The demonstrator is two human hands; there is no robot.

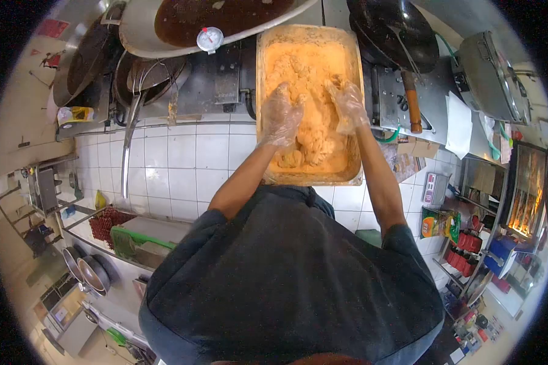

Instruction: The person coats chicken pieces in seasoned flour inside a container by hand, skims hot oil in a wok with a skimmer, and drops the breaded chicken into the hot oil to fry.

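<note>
A deep rectangular tray (pixel 357 140) holds orange breading flour (pixel 316 58) and several lumpy coated pieces (pixel 313 149), whose kind is hidden under the coating. My left hand (pixel 284 115), in a clear plastic glove, rests over the flour on the tray's left side, its thumb apart from the fingers. On the right side my right hand (pixel 347 104), gloved the same way, is at the flour near the wall with its fingers apart. Flour clings to both gloves. Some coated lumps lie between the hands and ahead of the left one.
Beyond the tray stands a large pan of brown oil (pixel 219 21) with a dial thermometer (pixel 210 39) on its rim. A dark wok (pixel 402 36) with a wooden handle (pixel 411 103) is at right. A long-handled strainer (pixel 131 134) hangs over the left counter edge.
</note>
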